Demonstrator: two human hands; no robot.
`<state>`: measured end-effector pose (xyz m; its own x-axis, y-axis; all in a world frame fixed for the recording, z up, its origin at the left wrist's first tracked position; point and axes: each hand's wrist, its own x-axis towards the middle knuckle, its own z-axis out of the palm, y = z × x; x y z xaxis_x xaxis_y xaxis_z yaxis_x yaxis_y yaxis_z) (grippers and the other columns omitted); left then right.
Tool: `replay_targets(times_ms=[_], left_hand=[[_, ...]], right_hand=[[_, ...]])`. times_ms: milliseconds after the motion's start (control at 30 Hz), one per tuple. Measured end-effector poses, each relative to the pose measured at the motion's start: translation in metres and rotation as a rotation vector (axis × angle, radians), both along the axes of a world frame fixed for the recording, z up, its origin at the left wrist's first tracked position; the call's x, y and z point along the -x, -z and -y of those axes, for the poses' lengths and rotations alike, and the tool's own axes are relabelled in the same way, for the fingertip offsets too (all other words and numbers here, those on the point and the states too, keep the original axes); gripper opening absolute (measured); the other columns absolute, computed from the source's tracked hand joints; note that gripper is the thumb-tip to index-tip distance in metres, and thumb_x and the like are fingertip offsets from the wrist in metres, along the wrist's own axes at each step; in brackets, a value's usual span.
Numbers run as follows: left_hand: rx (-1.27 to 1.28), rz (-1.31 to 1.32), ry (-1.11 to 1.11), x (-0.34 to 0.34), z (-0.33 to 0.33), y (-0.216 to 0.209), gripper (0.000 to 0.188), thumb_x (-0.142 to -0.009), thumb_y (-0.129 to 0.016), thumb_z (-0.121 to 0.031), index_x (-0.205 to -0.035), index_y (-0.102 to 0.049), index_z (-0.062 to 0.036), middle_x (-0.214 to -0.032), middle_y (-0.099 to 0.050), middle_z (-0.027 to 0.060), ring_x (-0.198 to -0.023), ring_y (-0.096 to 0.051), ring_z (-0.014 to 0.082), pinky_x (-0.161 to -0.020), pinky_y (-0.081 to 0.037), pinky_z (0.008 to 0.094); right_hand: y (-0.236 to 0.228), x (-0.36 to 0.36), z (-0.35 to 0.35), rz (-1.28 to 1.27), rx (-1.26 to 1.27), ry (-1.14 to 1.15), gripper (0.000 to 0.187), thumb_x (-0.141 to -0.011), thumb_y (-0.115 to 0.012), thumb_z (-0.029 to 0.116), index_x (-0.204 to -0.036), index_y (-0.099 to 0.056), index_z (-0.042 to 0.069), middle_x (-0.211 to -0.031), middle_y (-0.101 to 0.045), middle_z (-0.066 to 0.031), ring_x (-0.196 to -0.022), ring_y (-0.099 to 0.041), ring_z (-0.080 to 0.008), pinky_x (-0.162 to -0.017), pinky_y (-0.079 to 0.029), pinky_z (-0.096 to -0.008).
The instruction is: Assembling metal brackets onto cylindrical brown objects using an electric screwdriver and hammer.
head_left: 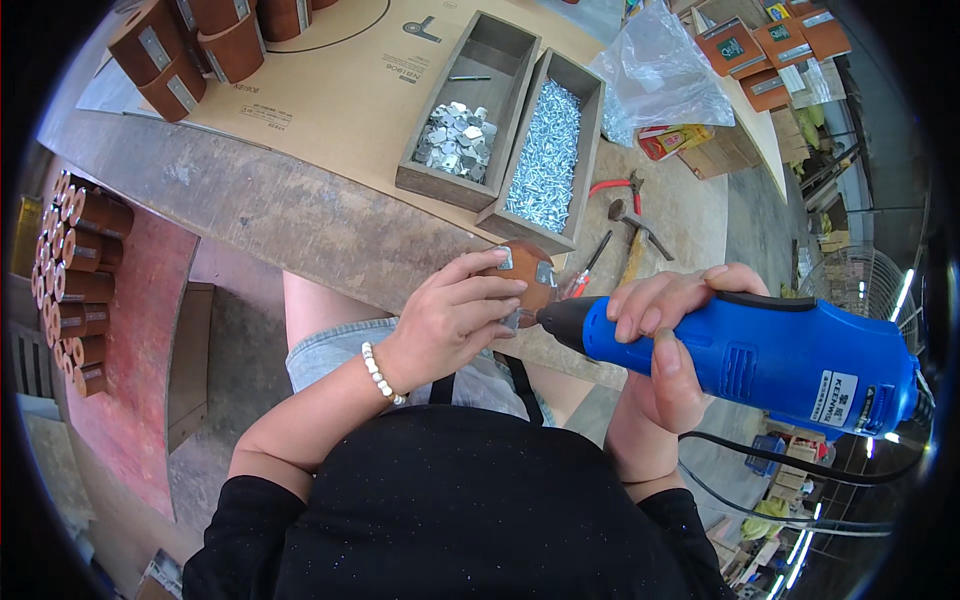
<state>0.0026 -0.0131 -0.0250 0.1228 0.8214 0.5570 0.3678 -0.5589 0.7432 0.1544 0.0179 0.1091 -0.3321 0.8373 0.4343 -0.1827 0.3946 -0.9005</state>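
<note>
My left hand (447, 318), with a beaded bracelet on the wrist, is closed around a brown rounded cylindrical piece (529, 262) at the table's front edge. Small silvery metal plates sit on that piece. My right hand (668, 335) grips a blue corded electric screwdriver (770, 362), thumb below and fingers over the top. Its black nose points left at the piece, close to my left fingertips; whether the bit touches a screw is hard to tell. Just beyond stand two wooden trays: one of small metal plates (457, 140), one full of silvery screws (544, 150).
A hammer (640, 228), red-handled pliers (617, 184) and a screwdriver (592, 262) lie right of the trays. A clear plastic bag (665, 75) is behind them. Brown pieces (185, 50) are stacked far left; several more (85, 270) stand on a reddish board. Cables (800, 458) trail at right.
</note>
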Motion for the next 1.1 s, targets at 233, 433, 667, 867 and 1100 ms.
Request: replay_targets(times_ms=[233, 433, 667, 867, 1100], left_hand=[[0.006, 0.008, -0.009, -0.0001, 0.0005, 0.0012, 0.029, -0.056, -0.073, -0.002, -0.084, -0.064, -0.0017, -0.102, -0.062, 0.0070, -0.111, -0.049, 0.0293, -0.088, -0.045, 0.0372], [0.018, 0.013, -0.003, -0.0005, -0.0001, 0.0007, 0.029, -0.056, -0.073, -0.002, -0.084, -0.064, -0.0014, -0.102, -0.062, 0.0069, -0.112, -0.049, 0.0294, -0.088, -0.045, 0.0372], [0.020, 0.009, 0.008, 0.0004, -0.0007, 0.0019, 0.030, -0.056, -0.074, -0.002, -0.085, -0.064, -0.0015, -0.103, -0.062, 0.0072, -0.112, -0.049, 0.0292, -0.089, -0.044, 0.0374], [0.034, 0.011, 0.015, 0.0018, -0.0007, 0.0002, 0.031, -0.057, -0.073, -0.002, -0.086, -0.064, -0.0014, -0.103, -0.062, 0.0075, -0.112, -0.048, 0.0291, -0.090, -0.044, 0.0375], [0.028, 0.018, 0.024, 0.0012, -0.0015, 0.0003, 0.030, -0.057, -0.073, -0.003, -0.085, -0.064, -0.0015, -0.103, -0.062, 0.0081, -0.112, -0.049, 0.0295, -0.090, -0.043, 0.0380]], right_hand=[[0.0004, 0.0023, -0.0027, 0.024, 0.009, -0.011, 0.046, -0.077, -0.059, -0.001, -0.108, -0.027, 0.008, -0.072, -0.048, -0.0052, -0.068, -0.055, -0.0181, -0.071, -0.046, -0.0366], [0.0028, 0.0031, -0.0044, 0.015, 0.028, -0.021, 0.047, -0.076, -0.059, -0.004, -0.107, -0.026, 0.009, -0.072, -0.048, -0.0044, -0.068, -0.055, -0.0170, -0.070, -0.047, -0.0345], [0.0043, 0.0038, -0.0040, 0.033, 0.054, -0.007, 0.046, -0.075, -0.058, -0.004, -0.106, -0.027, 0.009, -0.071, -0.048, -0.0049, -0.067, -0.054, -0.0169, -0.069, -0.047, -0.0338], [0.0067, 0.0041, -0.0046, 0.022, 0.057, -0.049, 0.045, -0.075, -0.059, -0.003, -0.107, -0.028, 0.007, -0.071, -0.049, -0.0051, -0.066, -0.054, -0.0173, -0.068, -0.047, -0.0337], [0.0070, 0.0009, -0.0073, -0.093, 0.107, -0.024, 0.050, -0.074, -0.061, 0.001, -0.112, -0.028, 0.006, -0.073, -0.050, -0.0057, -0.068, -0.055, -0.0193, -0.068, -0.046, -0.0359]])
